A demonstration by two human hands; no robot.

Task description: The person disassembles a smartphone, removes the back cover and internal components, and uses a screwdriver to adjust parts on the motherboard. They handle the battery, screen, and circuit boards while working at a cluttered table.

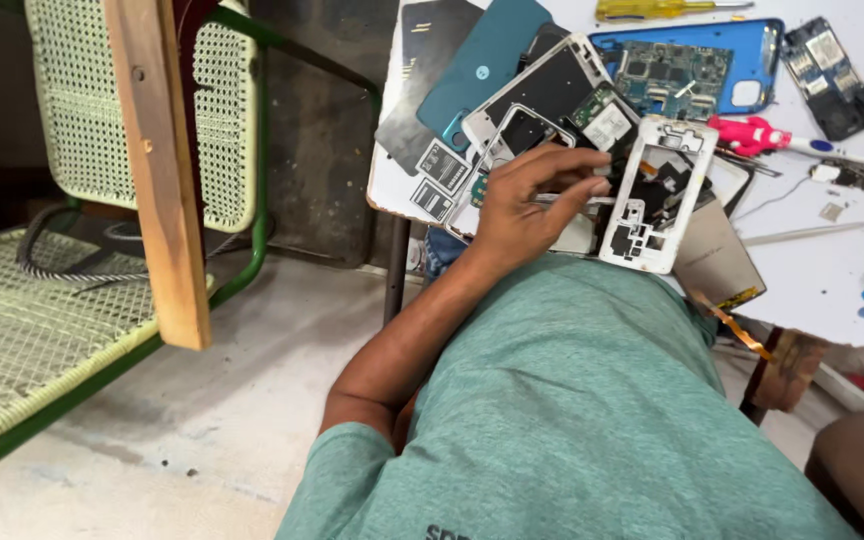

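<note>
Your left hand [524, 205] fingers pinch thin metal tool [564, 198] over white frame [652, 200]. Frame light, brittle; grip edges. Right hand unseen.

Pale grey concrete floor [202, 420] with scuffs, light green woven-mesh chair with dark green metal frame [72, 200] at left, bare wooden plank [157, 170] leaning upright before it, dark grey wall [317, 130] behind, white work table [822, 270] at upper right, even daylight

Right hand out of frame; left hand [532, 200] fingertips' grip on tweezers [577, 198] unclear.
</note>
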